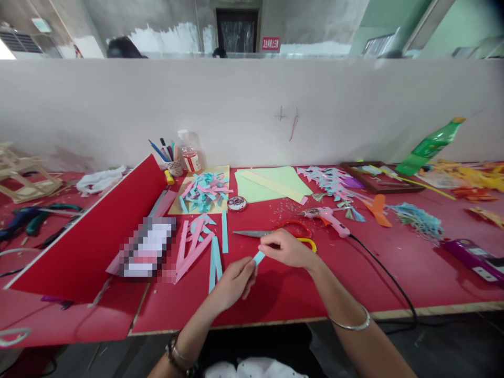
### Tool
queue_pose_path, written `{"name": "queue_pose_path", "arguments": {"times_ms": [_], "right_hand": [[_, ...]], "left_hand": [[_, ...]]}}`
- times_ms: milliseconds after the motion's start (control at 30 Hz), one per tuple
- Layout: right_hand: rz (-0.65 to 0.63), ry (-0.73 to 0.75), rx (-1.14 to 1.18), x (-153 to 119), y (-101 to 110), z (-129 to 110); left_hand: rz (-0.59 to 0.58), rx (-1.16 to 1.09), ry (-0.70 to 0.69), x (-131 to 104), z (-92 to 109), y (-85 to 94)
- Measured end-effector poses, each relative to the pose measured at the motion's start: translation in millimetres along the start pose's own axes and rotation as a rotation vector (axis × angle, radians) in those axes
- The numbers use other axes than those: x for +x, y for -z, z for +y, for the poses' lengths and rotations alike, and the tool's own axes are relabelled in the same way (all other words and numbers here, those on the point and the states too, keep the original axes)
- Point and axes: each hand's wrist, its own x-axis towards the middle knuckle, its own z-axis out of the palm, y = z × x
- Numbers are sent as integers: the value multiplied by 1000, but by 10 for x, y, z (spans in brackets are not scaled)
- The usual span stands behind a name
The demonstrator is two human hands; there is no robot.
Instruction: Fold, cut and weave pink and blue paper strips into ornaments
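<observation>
A short light-blue paper strip [259,257] runs between my two hands above the red table. My left hand [235,281] is closed round its lower end, and the fingertips of my right hand [286,249] pinch the upper end. Behind my right hand lie scissors [252,233] with red and yellow handles, partly hidden by it. Left of my hands are blue paper strips [213,262] and pink paper strips [192,257]. Beyond them a pile of cut blue and pink paper pieces [205,190] rests on a yellowish sheet.
A pink glue gun [328,218] with a black cord lies at right. Pale green paper sheets [271,184], a round tin [237,203] and a phone [147,247] are around. A red board [98,236] leans at left; a green bottle [431,147] tilts at the back right.
</observation>
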Motion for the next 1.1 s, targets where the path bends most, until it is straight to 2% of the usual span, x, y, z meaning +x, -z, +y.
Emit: {"name": "queue_pose_path", "arguments": {"times_ms": [100, 233, 400, 567, 633, 700, 833, 933, 1100], "right_hand": [[-3, 5, -12, -40, 31, 4], [-27, 19, -13, -97, 82, 10], [203, -88, -69, -146, 151, 86], [238, -125, -186, -116, 183, 124], [192, -118, -208, -87, 187, 108], [82, -98, -217, -37, 186, 90], [-118, -22, -238, 160, 130, 98], [-174, 33, -247, 357, 13, 145], [-174, 42, -354, 583, -242, 249]], "left_hand": [[-20, 109, -1, -84, 32, 74], [44, 285, -48, -184, 81, 151], [39, 449, -62, -294, 162, 210], [-4, 624, -82, -392, 190, 252], [-13, 696, -82, -421, 188, 262], [14, 727, -99, -432, 194, 264], [159, 780, -176, -375, 203, 247], [202, 911, -238, -293, 142, 245], [148, 1169, -287, -189, -61, 269]]}}
